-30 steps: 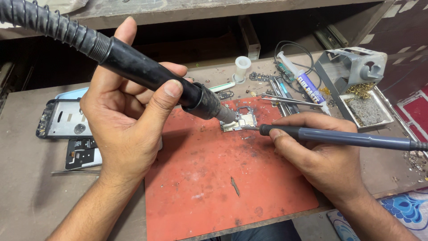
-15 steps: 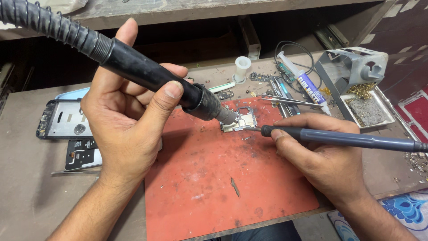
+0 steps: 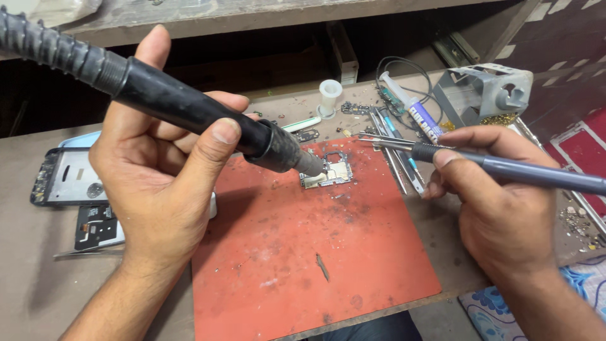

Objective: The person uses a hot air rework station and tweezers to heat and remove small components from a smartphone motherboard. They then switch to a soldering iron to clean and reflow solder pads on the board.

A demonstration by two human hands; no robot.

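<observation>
The worn brown wooden workbench (image 3: 38, 284) carries a flat, scuffed red rubber work mat (image 3: 303, 252), and everything else sits around that mat. Off the mat's left edge lie a stripped grey phone frame (image 3: 66, 177) and a small black phone part (image 3: 95, 224). Beyond its far right corner stand a grey metal soldering-iron stand (image 3: 489, 91), a flux syringe with a dark label (image 3: 413, 113) and a small white plastic spool (image 3: 329, 96).

The left hand (image 3: 158, 183) is wrapped fully around the thick black hot-air handpiece with ribbed hose (image 3: 189, 107), thumb pressed on top, its metal nozzle just above the far edge of the mat. The right hand (image 3: 499, 208) pinches the slim grey-blue soldering iron (image 3: 524, 173) like a pen, its tip held off the mat's right side.

The small silver-and-gold phone circuit board (image 3: 328, 172) lies on the mat near its far edge, directly under the nozzle.

Doing this well likely means keeping the nozzle close without touching, circling it gently to spread heat, and resting the right wrist so the tip approaches steadily.
</observation>
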